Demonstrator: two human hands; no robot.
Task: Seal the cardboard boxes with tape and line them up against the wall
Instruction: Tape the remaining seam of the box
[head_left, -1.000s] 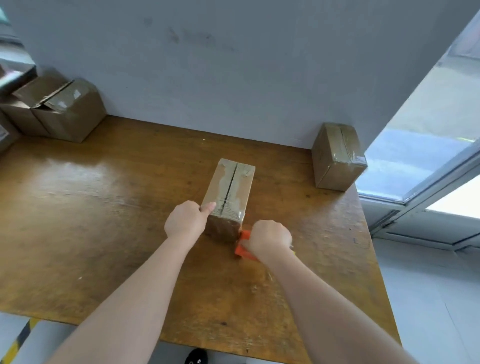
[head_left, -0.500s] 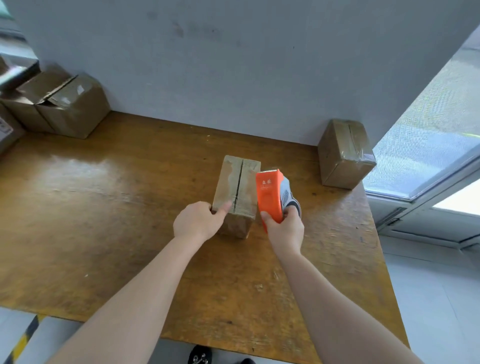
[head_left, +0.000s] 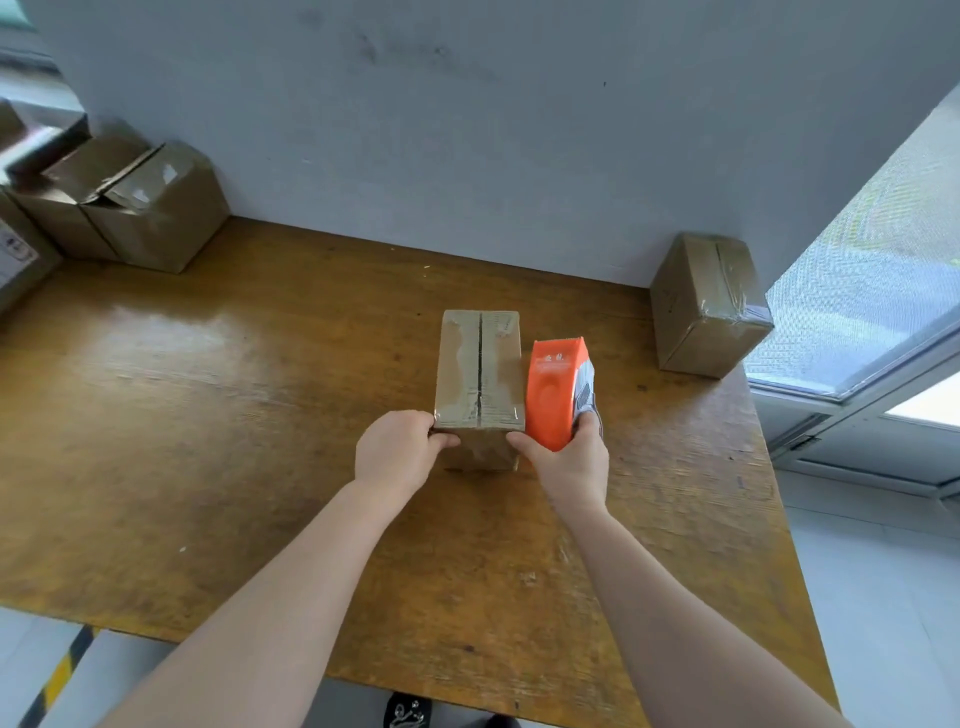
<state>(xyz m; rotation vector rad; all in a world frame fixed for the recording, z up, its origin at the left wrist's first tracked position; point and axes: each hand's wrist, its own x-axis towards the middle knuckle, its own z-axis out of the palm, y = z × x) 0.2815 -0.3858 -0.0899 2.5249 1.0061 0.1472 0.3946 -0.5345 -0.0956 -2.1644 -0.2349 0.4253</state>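
One cardboard box (head_left: 478, 371) stands mid tabletop (head_left: 208, 415), long axis and top seam running 6 to 12 o'clock toward the wall (head_left: 519, 156). Left hand (head_left: 397, 452) pinches its near corner at 7 o'clock. Right hand (head_left: 569, 462) grips the orange tape dispenser (head_left: 553, 395), upright at the box's 3 o'clock side.

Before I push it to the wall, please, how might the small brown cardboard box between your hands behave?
That brown cardboard box probably slides easily on the glossy wooden table. Its gapped top flaps may flex if pressed. Being narrow, it may swivel if pushed off-centre.
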